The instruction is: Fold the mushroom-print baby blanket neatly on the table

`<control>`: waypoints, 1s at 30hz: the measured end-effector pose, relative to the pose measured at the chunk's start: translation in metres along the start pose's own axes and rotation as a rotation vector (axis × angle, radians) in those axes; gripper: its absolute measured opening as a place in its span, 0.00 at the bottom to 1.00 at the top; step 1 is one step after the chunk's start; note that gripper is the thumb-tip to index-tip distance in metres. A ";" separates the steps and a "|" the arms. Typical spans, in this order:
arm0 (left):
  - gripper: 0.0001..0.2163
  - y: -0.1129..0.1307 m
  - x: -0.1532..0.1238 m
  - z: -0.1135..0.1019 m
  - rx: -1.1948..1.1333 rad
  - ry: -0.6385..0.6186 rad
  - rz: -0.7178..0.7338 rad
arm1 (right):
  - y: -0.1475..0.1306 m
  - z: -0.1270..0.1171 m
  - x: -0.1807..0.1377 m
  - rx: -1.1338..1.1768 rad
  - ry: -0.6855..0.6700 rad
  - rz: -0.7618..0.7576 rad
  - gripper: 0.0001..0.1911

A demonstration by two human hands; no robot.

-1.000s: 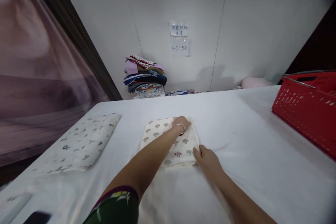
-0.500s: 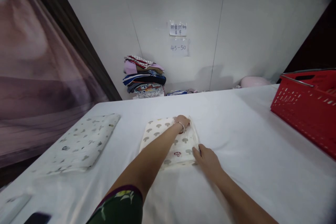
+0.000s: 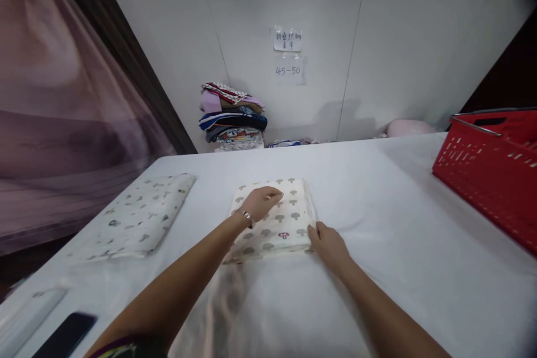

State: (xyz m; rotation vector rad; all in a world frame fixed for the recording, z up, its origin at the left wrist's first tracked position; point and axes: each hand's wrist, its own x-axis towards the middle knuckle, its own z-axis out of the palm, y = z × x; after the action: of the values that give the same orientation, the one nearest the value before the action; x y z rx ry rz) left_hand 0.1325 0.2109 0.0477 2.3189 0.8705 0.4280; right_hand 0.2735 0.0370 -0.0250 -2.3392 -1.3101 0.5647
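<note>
A folded white cloth [image 3: 289, 218] printed with grey mushrooms and one red mushroom lies flat on the white-covered table in front of me. My left hand [image 3: 263, 202], with a bracelet at the wrist, is over the middle of the cloth, its fingers loosely bent and nothing seen in them. At the cloth's near right corner, my right hand [image 3: 329, 243] pinches the edge between thumb and fingers. Some of those fingertips are hidden. A second folded cloth [image 3: 138, 215], white with small grey and dark prints, rests to the left.
A red plastic basket [image 3: 486, 179] stands on the table's right side. A dark phone [image 3: 67, 335] and a whitish flat item [image 3: 31, 316] lie at the near left. Beyond the far edge are a stack of folded fabrics [image 3: 232, 117] and a pink bundle [image 3: 409, 127]. A curtain [image 3: 75, 123] hangs at left.
My left hand has moved left from the cloth's far right edge to above its middle. My right hand stays at the near right corner. The view has shifted slightly.
</note>
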 end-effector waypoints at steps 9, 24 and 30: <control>0.19 -0.054 -0.155 -0.009 0.271 0.325 0.209 | 0.010 0.000 0.002 0.027 0.016 -0.010 0.23; 0.13 -0.081 -0.163 0.020 0.175 0.380 -0.116 | 0.019 0.000 0.001 0.159 0.075 -0.043 0.34; 0.14 -0.078 -0.162 0.018 0.289 0.250 -0.170 | 0.019 0.001 0.005 0.110 0.046 -0.032 0.33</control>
State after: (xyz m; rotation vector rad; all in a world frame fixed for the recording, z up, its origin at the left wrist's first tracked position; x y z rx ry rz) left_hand -0.0142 0.1396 -0.0293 2.4571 1.3156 0.5572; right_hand 0.2890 0.0319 -0.0367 -2.2253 -1.2608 0.5560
